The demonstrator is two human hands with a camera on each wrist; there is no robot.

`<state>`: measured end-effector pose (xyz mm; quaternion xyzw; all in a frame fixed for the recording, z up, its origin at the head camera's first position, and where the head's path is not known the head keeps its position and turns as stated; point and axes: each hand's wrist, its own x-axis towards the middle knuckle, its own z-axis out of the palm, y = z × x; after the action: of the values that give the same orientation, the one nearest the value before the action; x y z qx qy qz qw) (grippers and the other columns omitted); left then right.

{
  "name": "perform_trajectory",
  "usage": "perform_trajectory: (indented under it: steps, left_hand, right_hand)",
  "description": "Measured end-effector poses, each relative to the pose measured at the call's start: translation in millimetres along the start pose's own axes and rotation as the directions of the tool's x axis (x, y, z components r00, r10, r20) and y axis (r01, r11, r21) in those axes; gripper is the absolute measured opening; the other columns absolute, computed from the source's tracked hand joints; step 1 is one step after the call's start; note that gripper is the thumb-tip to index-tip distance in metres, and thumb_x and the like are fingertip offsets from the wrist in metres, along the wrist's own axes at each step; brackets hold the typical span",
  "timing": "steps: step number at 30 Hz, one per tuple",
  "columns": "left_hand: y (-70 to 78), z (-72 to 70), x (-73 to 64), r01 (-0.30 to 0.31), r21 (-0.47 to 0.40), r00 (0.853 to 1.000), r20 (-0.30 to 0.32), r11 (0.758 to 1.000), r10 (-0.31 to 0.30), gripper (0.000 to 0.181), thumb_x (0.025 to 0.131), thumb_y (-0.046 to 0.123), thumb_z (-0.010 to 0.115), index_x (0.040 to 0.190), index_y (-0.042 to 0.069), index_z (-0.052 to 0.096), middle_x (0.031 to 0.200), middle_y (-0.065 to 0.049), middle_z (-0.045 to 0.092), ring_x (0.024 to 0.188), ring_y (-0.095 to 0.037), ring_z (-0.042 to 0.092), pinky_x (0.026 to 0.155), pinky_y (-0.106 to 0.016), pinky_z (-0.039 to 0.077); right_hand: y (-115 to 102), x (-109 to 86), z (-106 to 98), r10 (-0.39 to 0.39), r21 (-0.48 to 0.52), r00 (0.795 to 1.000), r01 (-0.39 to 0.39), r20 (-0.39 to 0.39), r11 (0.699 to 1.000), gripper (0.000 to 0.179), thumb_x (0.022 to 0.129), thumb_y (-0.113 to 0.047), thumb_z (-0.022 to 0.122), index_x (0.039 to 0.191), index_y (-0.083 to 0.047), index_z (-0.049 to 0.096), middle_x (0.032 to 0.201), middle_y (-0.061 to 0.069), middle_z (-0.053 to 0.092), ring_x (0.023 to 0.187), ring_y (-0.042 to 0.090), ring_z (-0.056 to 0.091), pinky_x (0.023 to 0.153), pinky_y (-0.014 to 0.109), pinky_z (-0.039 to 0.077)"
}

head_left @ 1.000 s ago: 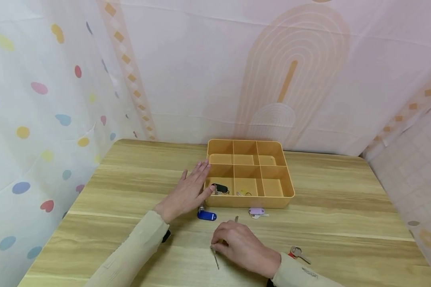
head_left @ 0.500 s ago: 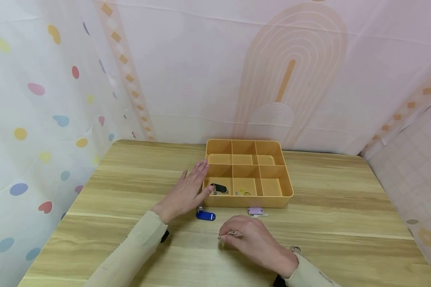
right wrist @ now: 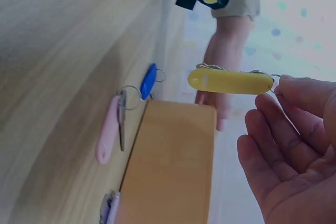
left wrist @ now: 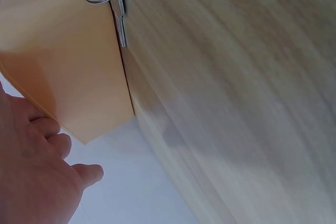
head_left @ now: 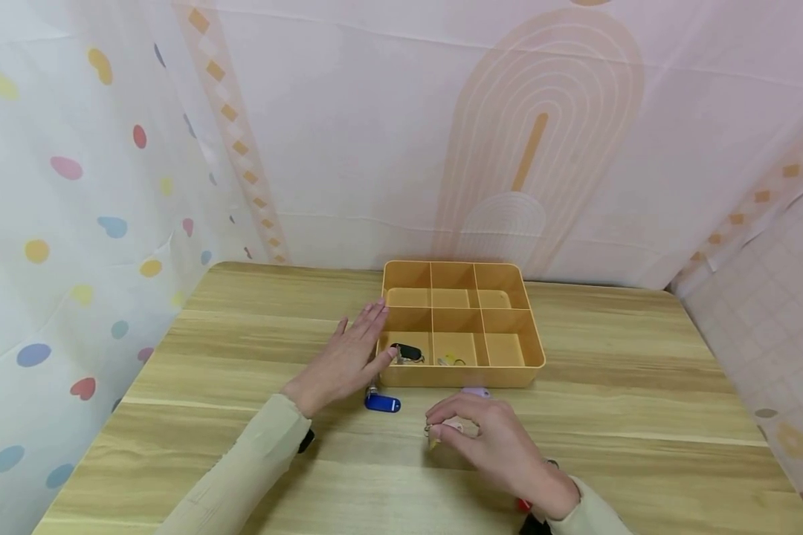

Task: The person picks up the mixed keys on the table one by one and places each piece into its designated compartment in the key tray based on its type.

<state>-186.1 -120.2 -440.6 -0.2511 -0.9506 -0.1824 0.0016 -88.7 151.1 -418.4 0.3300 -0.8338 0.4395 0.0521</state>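
Note:
My right hand (head_left: 488,438) is above the table in front of the organizer box, pinching a yellow key tag by its ring at one end. In the right wrist view the yellow key tag (right wrist: 231,82) hangs sideways from thumb and fingertips, with a key's toothed edge along it. My left hand (head_left: 348,360) rests on the left side of the orange organizer box (head_left: 462,377), fingers stretched at its rim, thumb near the front left compartment. A dark key tag (head_left: 410,352) with keys lies in that compartment. The middle front compartment holds a small yellow key tag (head_left: 450,360) with a ring.
A blue key tag (head_left: 382,403) with a key lies by the box's front left corner. A lilac key tag (head_left: 475,391) lies at its front wall. A pink key tag (right wrist: 107,132) with a key lies nearer. A red key tag (head_left: 524,505) is partly under my right wrist.
My right hand has lifted the yellow key tag off the table and moved it right and slightly toward the box. My left hand has stayed on the box.

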Motion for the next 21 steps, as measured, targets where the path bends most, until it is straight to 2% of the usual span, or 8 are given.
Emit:
perform_trajectory:
  steps: [5,11,15,21]
  left_hand:
    - [0.1,0.5,0.0,-0.002,-0.003,1.0,-0.004,1.0,0.002,0.078,0.11,0.056,0.033,0.165,0.003,0.015,0.172,-0.011,0.009,0.159,-0.031,0.011,0.124,-0.062,0.015]
    - [-0.7,1.8,0.1,-0.006,0.003,1.0,-0.01,1.0,0.006,0.078,0.11,0.055,0.034,0.164,0.002,0.017,0.172,-0.012,0.01,0.158,-0.032,0.013,0.124,-0.062,0.016]
    - [-1.1,2.4,0.3,-0.004,0.004,1.0,-0.004,1.0,0.004,0.079,0.11,0.056,0.033,0.165,0.003,0.015,0.172,-0.011,0.008,0.158,-0.032,0.012,0.124,-0.062,0.015]
    - [-0.8,2.1,0.2,-0.001,-0.003,1.0,0.007,1.0,0.001,0.079,0.11,0.057,0.032,0.165,0.004,0.011,0.173,-0.01,0.005,0.159,-0.03,0.009,0.124,-0.061,0.013]
  right_hand:
    - [-2,-0.9,-6,-0.005,0.015,0.999,0.006,-0.036,1.0,0.008,0.093,-0.011,0.078,0.099,-0.016,0.079,0.102,-0.012,0.076,0.098,0.008,0.07,0.087,0.03,0.058]
    - [-7,-1.0,-15,0.052,0.034,0.995,-0.049,-0.084,0.998,0.012,0.092,-0.01,0.079,0.101,-0.017,0.079,0.104,-0.016,0.074,0.098,0.007,0.071,0.088,0.03,0.059]
    - [-11,1.2,-23,0.099,0.044,0.988,-0.094,-0.121,0.995,0.013,0.091,-0.01,0.08,0.1,-0.02,0.079,0.103,-0.018,0.074,0.099,0.007,0.071,0.089,0.034,0.059]
    - [-13,5.4,-32,0.126,0.085,0.973,-0.111,-0.196,0.99,0.016,0.092,-0.008,0.079,0.1,-0.022,0.079,0.103,-0.015,0.076,0.098,0.009,0.071,0.086,0.029,0.058]
